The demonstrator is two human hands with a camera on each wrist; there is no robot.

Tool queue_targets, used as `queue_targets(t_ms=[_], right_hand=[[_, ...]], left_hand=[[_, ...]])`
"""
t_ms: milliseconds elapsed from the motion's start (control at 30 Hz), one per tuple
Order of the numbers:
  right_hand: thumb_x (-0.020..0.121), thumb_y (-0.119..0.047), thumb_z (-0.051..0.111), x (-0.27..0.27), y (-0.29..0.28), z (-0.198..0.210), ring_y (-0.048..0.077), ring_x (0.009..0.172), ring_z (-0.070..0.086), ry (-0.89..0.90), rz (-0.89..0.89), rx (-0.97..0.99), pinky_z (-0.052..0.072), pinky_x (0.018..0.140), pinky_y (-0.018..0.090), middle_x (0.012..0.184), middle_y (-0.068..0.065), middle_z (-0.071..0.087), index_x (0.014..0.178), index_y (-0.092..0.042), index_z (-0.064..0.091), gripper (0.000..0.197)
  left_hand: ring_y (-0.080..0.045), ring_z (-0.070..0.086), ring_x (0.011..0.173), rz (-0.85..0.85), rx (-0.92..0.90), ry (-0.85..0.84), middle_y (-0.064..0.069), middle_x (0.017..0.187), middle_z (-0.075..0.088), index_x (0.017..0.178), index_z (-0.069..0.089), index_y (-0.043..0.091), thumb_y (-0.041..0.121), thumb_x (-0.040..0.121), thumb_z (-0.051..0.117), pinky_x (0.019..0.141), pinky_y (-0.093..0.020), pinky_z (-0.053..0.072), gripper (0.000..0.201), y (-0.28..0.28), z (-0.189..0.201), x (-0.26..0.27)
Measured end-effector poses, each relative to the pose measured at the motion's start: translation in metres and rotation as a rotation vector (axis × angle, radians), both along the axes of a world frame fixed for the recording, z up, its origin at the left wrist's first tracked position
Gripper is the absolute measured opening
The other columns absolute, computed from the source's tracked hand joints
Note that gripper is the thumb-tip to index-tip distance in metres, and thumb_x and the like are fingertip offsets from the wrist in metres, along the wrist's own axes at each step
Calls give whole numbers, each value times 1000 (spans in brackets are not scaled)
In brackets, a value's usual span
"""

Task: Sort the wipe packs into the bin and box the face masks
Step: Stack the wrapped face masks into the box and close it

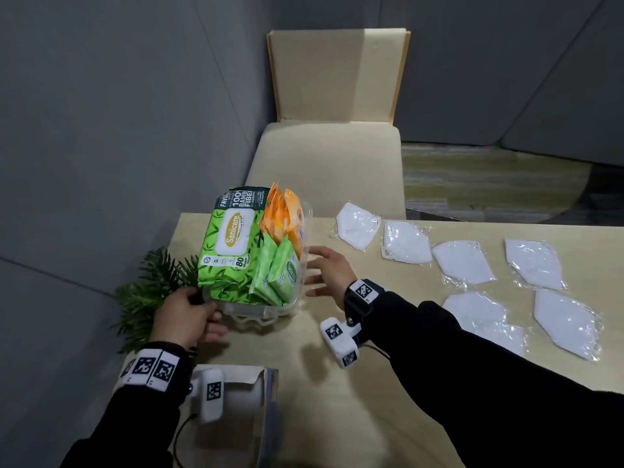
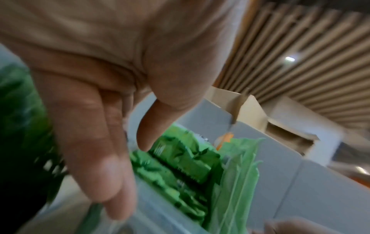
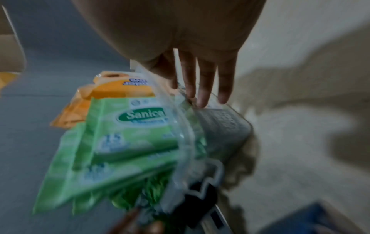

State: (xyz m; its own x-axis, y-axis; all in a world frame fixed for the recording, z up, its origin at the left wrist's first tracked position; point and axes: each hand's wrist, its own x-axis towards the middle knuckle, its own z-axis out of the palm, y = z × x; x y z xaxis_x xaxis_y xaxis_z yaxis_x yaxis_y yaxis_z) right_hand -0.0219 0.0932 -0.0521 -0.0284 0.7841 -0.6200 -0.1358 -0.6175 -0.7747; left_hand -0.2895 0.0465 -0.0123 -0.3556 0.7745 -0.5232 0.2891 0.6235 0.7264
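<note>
A clear plastic bin (image 1: 270, 310) stands at the table's left end. It holds a large green wipe pack (image 1: 229, 244), small green packs (image 1: 280, 275) and orange packs (image 1: 287, 217), all on end. My left hand (image 1: 202, 315) grips the bin's near left corner; in the left wrist view the left hand (image 2: 131, 180) has its thumb inside the rim by a green pack (image 2: 180, 163) and its fingers outside. My right hand (image 1: 324, 268) lies flat against the bin's right wall, fingertips (image 3: 200, 98) on the rim. Several bagged white face masks (image 1: 358, 224) lie to the right.
An open cardboard box (image 1: 256, 400) lies at the near edge under my left wrist. A green artificial plant (image 1: 152, 288) stands just left of the bin. A beige chair (image 1: 331, 163) is tucked in behind the table. Grey walls close in on the left.
</note>
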Motion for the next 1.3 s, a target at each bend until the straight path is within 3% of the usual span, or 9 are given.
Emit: queue_targets(t_ms=[167,267,367,500,667,833,967,1133,1300], right_hand=[[93,-18,55,-5,-63,-28,25,79,64,-179,312,-149,52,69,38,99,8,67,101,-19,60,9],[86,-14,71,-20,-90,-32,17,94,62,-165,689,-65,51,75,33,113,4,71,114,-22,67,30],[85,-24,82,-48,-106,-29,15,114,60,-281,955,168,50,99,33,139,4,62,140,-19,58,60],[96,-33,66,-76,-116,-17,29,124,61,-513,1045,435,46,98,32,138,7,66,140,-22,62,46],[93,-24,54,-41,-110,-5,35,106,67,-775,933,547,55,84,39,114,8,76,122,-32,74,36],[93,-25,55,69,-120,-4,25,101,70,-860,708,418,53,81,32,109,-4,78,115,-35,77,32],[94,-19,63,156,-148,0,20,98,71,-923,418,240,52,85,31,103,-5,80,108,-33,80,26],[94,-16,64,217,-183,2,18,90,63,-843,-131,77,39,68,19,94,-1,75,99,-18,82,19],[91,-30,66,232,-203,-13,37,80,67,-647,-508,-85,60,75,49,80,15,70,82,-2,71,29]], left_hand=[[-22,74,63,-369,57,478,2,68,74,102,53,31,8,81,70,64,-44,62,36,-7,25,-8],[-20,74,73,-503,-47,426,4,65,73,83,68,23,8,79,74,70,-35,59,17,-9,31,0],[-17,71,78,-591,-68,421,6,75,73,76,73,23,8,80,74,71,-28,51,15,-10,30,5],[-17,71,71,-584,-17,349,6,69,73,74,75,24,10,81,75,72,-33,56,16,-18,26,11],[-15,66,63,-596,70,237,3,70,72,81,75,22,12,84,78,69,-32,53,11,-25,22,28],[-15,71,81,-601,192,118,6,84,76,85,74,25,23,80,86,81,-37,58,13,-31,13,67],[-15,69,91,-683,180,98,8,103,70,99,68,36,47,76,83,87,-44,59,30,-35,-3,115],[-20,63,102,-771,156,147,2,122,54,122,43,38,55,77,82,91,-42,54,62,-47,-13,188],[-25,69,100,-844,-9,75,4,116,60,128,37,40,71,75,70,90,-48,59,70,-51,-30,246]])
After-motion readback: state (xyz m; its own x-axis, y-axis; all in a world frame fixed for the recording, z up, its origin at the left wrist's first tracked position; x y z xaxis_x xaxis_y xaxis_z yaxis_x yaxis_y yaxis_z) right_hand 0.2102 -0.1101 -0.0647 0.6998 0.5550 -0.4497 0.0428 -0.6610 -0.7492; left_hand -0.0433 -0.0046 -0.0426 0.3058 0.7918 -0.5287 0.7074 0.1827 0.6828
